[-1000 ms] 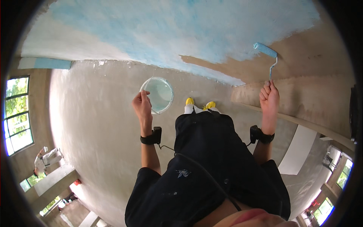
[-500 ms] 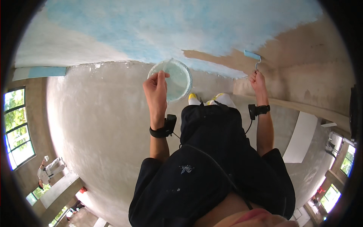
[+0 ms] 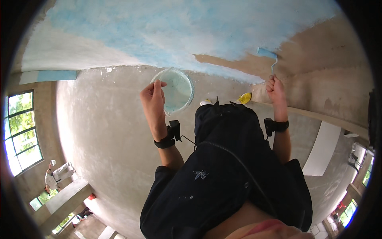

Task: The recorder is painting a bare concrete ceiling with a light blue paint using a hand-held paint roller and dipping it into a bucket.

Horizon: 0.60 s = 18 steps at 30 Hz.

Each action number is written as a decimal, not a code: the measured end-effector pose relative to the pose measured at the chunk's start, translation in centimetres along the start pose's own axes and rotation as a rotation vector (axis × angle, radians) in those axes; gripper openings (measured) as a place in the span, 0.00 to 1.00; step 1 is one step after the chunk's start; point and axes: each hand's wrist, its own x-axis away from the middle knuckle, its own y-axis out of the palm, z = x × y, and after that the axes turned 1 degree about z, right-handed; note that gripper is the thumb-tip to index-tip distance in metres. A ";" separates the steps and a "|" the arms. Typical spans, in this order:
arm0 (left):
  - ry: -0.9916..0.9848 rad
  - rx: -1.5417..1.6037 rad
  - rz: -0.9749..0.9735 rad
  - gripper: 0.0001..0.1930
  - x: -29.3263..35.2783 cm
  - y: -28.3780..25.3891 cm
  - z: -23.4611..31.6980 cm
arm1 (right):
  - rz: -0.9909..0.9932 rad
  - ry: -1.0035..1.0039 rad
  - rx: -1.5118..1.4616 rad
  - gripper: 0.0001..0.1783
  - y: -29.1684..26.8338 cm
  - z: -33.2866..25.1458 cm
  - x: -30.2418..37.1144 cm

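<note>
Far out to the left of the bucket [image 3: 191,91] there's a dark-framed window [image 3: 24,124], bright with greenery, and below it, a person in light clothes [image 3: 59,174] holds up something small and white, too distant to tell what. Closer in, also left of the bucket, a flat strip [image 3: 55,75], part white and part blue, sits by the foot of the wall. Here's the left hand [image 3: 153,98], right at the near-left edge of the bucket, fingers curled shut around the bucket handle [image 3: 165,73]! The bucket itself is upright, pale liquid inside, its rim smeared with paint. Beyond it stretches the wall [image 3: 159,36], white giving way to a cloudy blue. Just right of the bucket, the wearer's yellow shoe [image 3: 245,97] shows on the grey floor [image 3: 107,119], past the dark clothing [image 3: 223,179]. And now the right side: well to the right of the bucket, the right hand [image 3: 275,89], fingers wrapped firmly round the grip of a paint roller [image 3: 266,52]! Its blue sleeve lies farther out than the bucket, where blue paint meets bare brown; whether it touches, I can't tell. Farthest right of the bucket, and nearer the wearer, a white board [image 3: 323,149] slants.
</note>
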 end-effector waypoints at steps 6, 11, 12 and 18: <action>-0.035 0.031 0.024 0.15 0.5 0.5 0.0 | -0.008 0.093 -0.083 0.12 -3.3 2.7 -4.8; -0.024 -0.018 0.088 0.16 -0.5 -0.1 -2.5 | -0.042 0.038 -0.119 0.11 -2.8 1.7 -4.4; -0.031 -0.001 0.084 0.16 -0.6 0.1 -3.2 | -0.067 0.014 -0.123 0.11 -3.0 1.1 -3.3; -0.010 -0.203 0.113 0.13 -1.9 -0.4 -5.7 | -0.192 -0.052 -0.155 0.13 -0.2 -1.8 3.0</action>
